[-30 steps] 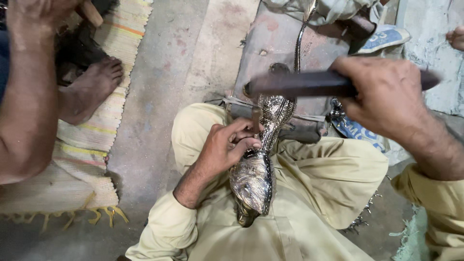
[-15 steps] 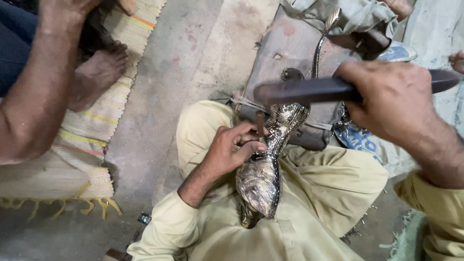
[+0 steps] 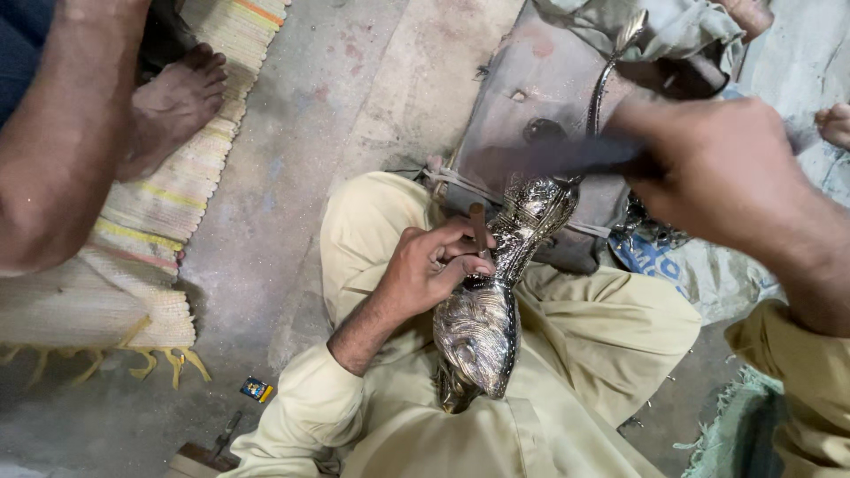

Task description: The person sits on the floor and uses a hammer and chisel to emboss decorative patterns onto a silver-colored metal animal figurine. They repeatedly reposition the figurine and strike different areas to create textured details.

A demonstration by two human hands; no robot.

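Fingers [image 3: 452,257] grip a punch [image 3: 478,228] on an embossed metal piece [image 3: 482,323] above bare concrete floor [image 3: 301,177], striped mat [image 3: 168,204] alongside.

A floor-level metal craft workshop. A person sits on bare concrete floor [image 3: 266,204] beside a striped woven mat [image 3: 150,230]. An embossed silver metal piece [image 3: 496,301] rests across the lap.

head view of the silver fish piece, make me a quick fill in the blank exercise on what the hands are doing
1. The left hand holds a short punch against the embossed silver ____-shaped piece.
2. The right hand grips a dark, blurred tool held ____ the piece.
3. The piece rests on the person's ____.
4. A bare foot rests on a striped ____ at upper left.

Missing words: fish; above; lap; mat
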